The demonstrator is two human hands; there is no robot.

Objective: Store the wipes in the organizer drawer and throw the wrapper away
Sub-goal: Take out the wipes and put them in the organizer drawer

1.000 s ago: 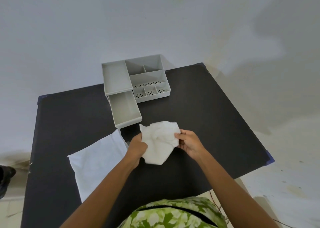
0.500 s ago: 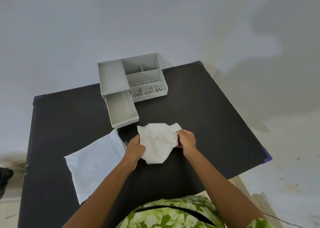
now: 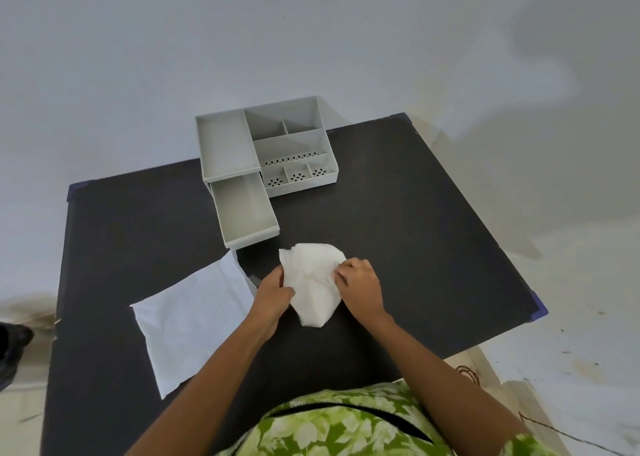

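Note:
A crumpled bundle of white wipes (image 3: 313, 284) is held low over the middle of the black table (image 3: 415, 234). My left hand (image 3: 273, 294) grips its left edge and my right hand (image 3: 358, 286) pinches its right edge. The flat white wrapper (image 3: 188, 320) lies on the table left of my left hand. The grey organizer (image 3: 266, 145) stands at the table's far edge, and its drawer (image 3: 244, 209) is pulled out toward me, with nothing inside, just beyond the wipes.
The table ends close behind the organizer, with pale floor beyond. The right table corner (image 3: 538, 312) has blue tape. A dark shoe (image 3: 12, 348) shows at the far left on the floor. Thin cables (image 3: 467, 374) lie on the floor at the right.
Both hands have drawn closer together on the wipes, bunching them into a narrower bundle. My right hand has turned palm-down over the right edge. The wrapper and drawer have not moved.

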